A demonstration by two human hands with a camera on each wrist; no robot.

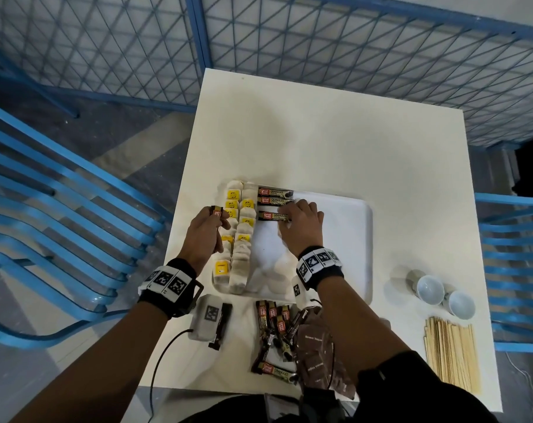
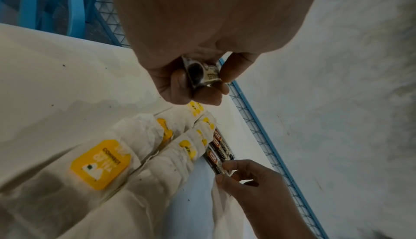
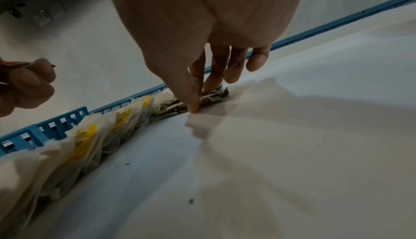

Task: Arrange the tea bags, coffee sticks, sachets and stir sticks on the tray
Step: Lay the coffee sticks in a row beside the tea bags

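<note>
- White plastic tray [image 1: 344, 239] lies on the table [image 1: 320, 141], under both hands.
- Left hand [image 1: 202, 236] pinches one coffee stick [image 1: 217, 212] between thumb and curled fingers, raised above the tea bags; in the left wrist view its visible end [image 2: 203, 75] shows part of a printed word.
- Right hand [image 1: 302, 227] pinches the end of another coffee stick [image 1: 273, 216] lying on the tray, thumb and forefinger on it, the other fingers loosely spread; the label reads "Great Taste GRANULES".
- Just beyond the right hand's fingers, two more "Great Taste GRANULES" sticks [image 1: 274, 195] lie side by side on the tray.
- Between the hands, tea bags [image 1: 241, 239] with yellow tags stand in two rows along the tray's left edge; one tag [image 2: 100, 164] reads "CONNECT".
- Beneath the right forearm, loose coffee sticks [image 1: 274, 325] and brown sachets [image 1: 315, 349] marked "Brown Sugar" lie on the table.
- Right of the right forearm: wooden stir sticks [image 1: 451, 352] and two white cups [image 1: 442, 296].
</note>
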